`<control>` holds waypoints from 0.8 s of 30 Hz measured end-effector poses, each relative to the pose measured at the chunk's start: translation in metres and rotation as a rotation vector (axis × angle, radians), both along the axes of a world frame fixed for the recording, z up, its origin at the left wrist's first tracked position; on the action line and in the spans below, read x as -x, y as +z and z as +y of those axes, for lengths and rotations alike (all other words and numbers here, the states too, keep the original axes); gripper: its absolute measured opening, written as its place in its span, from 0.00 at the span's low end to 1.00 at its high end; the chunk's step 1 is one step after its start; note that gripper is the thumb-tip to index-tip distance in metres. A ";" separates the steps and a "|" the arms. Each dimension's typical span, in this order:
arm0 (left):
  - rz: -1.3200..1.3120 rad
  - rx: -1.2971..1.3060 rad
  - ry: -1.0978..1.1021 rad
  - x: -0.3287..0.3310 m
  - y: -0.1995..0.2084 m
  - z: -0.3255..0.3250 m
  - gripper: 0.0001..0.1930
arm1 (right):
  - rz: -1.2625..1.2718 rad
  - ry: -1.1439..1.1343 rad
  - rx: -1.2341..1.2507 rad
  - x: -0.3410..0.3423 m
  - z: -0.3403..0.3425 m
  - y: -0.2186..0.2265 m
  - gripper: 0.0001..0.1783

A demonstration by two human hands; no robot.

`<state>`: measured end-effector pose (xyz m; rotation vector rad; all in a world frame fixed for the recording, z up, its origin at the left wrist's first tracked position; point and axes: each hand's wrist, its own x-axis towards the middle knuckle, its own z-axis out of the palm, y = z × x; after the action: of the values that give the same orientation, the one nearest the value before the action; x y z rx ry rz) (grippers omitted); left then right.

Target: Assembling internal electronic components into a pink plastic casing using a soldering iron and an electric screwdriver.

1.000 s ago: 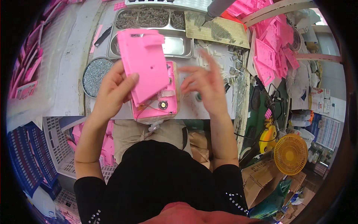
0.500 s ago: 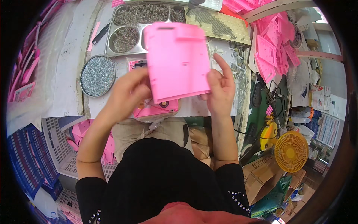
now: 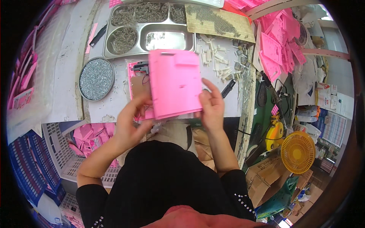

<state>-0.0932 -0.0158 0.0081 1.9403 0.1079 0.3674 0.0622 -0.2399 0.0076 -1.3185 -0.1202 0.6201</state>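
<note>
A pink plastic panel (image 3: pixel 175 85) with small slots and a raised block is held up above the table's front edge. My right hand (image 3: pixel 212 108) grips its right edge between thumb and fingers. Beside the panel's lower left corner is my left hand (image 3: pixel 130 121), its thumb spread away from the curled fingers; the fingertips are close to the panel's edge. Partly covered behind the panel lies a pink housing (image 3: pixel 131 81) containing a black part (image 3: pixel 141 67), a brown board (image 3: pixel 140 86) and thin wires. The panel hides the rest of the housing.
A metal compartment tray (image 3: pixel 192 43) of small springs stands at the back. To the left is a round dish of silvery small parts (image 3: pixel 96 79). White pieces (image 3: pixel 215 57) and a black part (image 3: pixel 228 88) lie right. Pink parts fill a crate (image 3: pixel 57 148) below left.
The panel has come down toward me and slightly left, uncovering the metal tray's large compartment. My left hand has moved lower with its thumb spread out; my right hand has lowered with the panel.
</note>
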 end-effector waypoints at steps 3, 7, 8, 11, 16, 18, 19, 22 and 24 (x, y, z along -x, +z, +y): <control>0.231 0.665 0.187 -0.008 0.010 -0.003 0.39 | -0.308 0.124 0.205 0.014 0.013 -0.009 0.27; 0.189 0.125 0.250 -0.015 0.003 0.002 0.38 | -0.827 0.281 0.608 0.007 0.021 0.004 0.28; 0.206 0.004 0.237 -0.012 0.001 0.007 0.37 | -0.920 0.273 0.602 0.006 0.023 -0.002 0.28; 0.194 -0.132 0.238 -0.010 -0.008 0.015 0.34 | -1.046 0.343 0.705 -0.002 0.032 0.008 0.25; 0.159 -0.018 0.276 -0.012 -0.013 0.014 0.29 | -1.097 0.416 0.659 -0.017 0.037 -0.005 0.24; 0.157 0.086 0.281 -0.006 -0.020 0.015 0.28 | -1.124 0.414 0.587 -0.020 0.038 -0.010 0.23; 0.154 0.078 0.305 -0.005 -0.021 0.013 0.28 | -1.135 0.412 0.553 -0.021 0.038 -0.012 0.23; 0.150 0.037 0.363 -0.001 -0.022 0.009 0.27 | -1.122 0.418 0.514 -0.023 0.040 -0.012 0.22; 0.150 -0.013 0.385 0.000 -0.021 0.005 0.27 | -1.081 0.407 0.529 -0.022 0.040 -0.011 0.22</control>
<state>-0.0930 -0.0108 -0.0132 1.9554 0.5832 0.4746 0.0845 -0.1995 -0.0035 -2.0566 -1.1925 0.2026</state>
